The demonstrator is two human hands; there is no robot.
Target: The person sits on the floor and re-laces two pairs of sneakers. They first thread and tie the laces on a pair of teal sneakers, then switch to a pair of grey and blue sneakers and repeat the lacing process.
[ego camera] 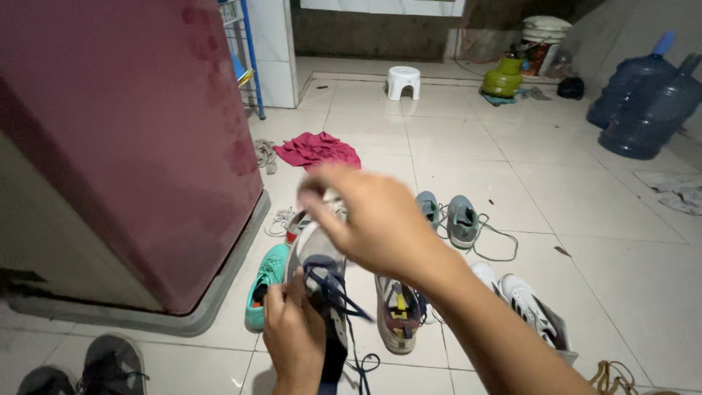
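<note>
While both hands grip | left hand (292, 333) holds shoe (319, 267) | right hand (369, 219) pinches toe

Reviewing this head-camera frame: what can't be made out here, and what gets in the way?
- Right hand: motion-blurred, so its finger grip is unclear.
- Grey shoe held up by left hand: toe hidden behind the right hand.
- Dark laces: lower ends cut off by the bottom edge.
- Black shoes: cropped at the bottom-left edge.
- Items around the green gas canister: too small and dim.
</note>
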